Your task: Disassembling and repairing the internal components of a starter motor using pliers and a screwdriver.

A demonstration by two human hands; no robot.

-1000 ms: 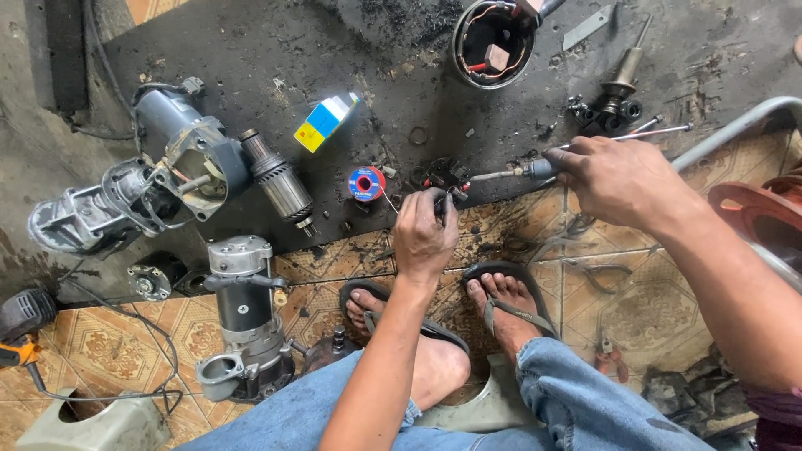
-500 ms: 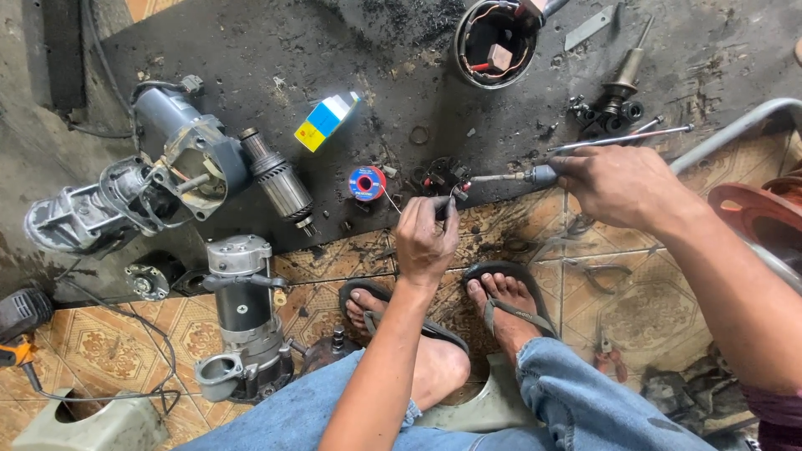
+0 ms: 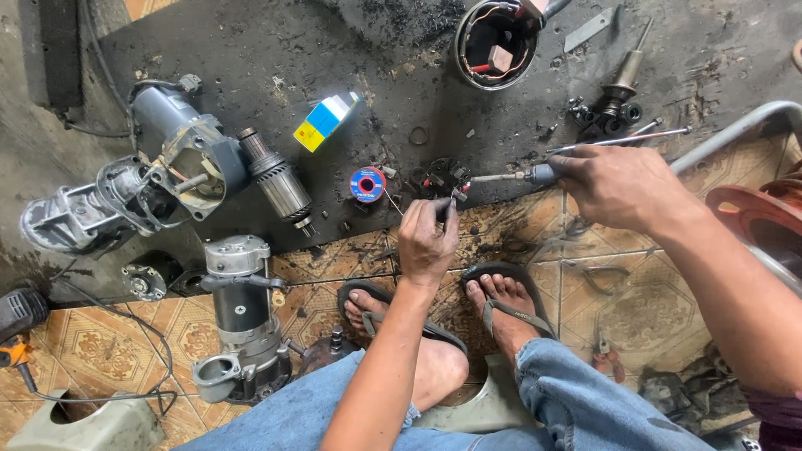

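Observation:
My left hand (image 3: 428, 238) pinches a thin solder wire that runs from a small blue and red solder spool (image 3: 367, 184) on the dark mat. Its fingertips sit right beside a small black brush holder part (image 3: 441, 178). My right hand (image 3: 618, 185) grips the handle of a soldering iron (image 3: 511, 176), whose metal tip points left and meets the part by my left fingertips. My feet in sandals rest on the patterned tiles just below.
A starter motor housing (image 3: 142, 196) and an armature (image 3: 276, 182) lie at left, another motor (image 3: 241, 317) stands lower left. A yellow and blue box (image 3: 324, 122), a round stator casing (image 3: 494, 33) and a shaft part (image 3: 622, 83) lie on the mat. A metal tube frame (image 3: 735, 129) is at right.
My left hand has shifted slightly with the solder wire toward the part. The soldering iron tip has stayed at the part.

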